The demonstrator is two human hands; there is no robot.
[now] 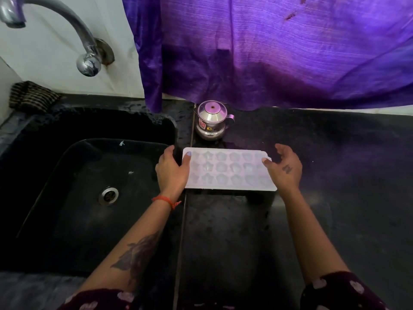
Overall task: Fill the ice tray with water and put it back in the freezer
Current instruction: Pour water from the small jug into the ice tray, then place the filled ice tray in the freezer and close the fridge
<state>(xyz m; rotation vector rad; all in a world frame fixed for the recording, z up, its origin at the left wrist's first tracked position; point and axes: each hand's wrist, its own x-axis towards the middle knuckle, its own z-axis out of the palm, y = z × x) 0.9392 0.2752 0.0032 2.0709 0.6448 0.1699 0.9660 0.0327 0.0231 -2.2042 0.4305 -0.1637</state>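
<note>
1. Dark stone countertop [335, 175] fills the head view, with a black sink [89, 175] sunk into its left part and a purple curtain [268, 52] hanging behind.
2. White ice tray [228, 168] lies flat on the counter just right of the sink, its star-shaped cells facing up.
3. Left hand [173, 170] grips the tray's left end, thumb on top.
4. Right hand [285, 167] is at the tray's right end, fingers spread loosely, thumb tip touching the corner.
5. Small steel pot [212, 120] stands just behind the tray.
6. Chrome tap [73, 30] arches over the sink; a striped cloth [31, 96] sits at its back left.
</note>
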